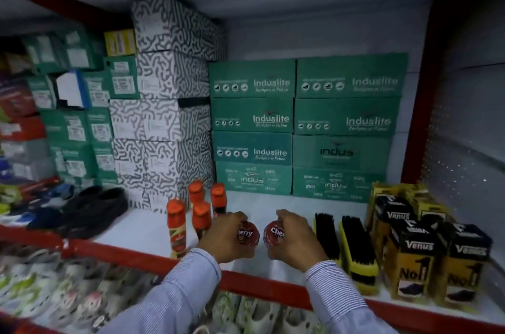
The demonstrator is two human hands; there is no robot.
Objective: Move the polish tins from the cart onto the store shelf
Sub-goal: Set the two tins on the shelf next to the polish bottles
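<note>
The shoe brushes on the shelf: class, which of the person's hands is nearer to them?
Right. The right hand, holding a tin, sits just beside the brushes; the left hand is farther off, by the orange-capped bottles.

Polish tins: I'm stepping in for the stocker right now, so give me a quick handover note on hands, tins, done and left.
Left hand: holds the left tin.
Right hand: holds the right tin.
Both tins are over the shelf, in the gap between the bottles and the brushes.
Done: no tin released here yet.
Left: set both down. The cart is out of view, so the remaining stock is unknown.
</note>
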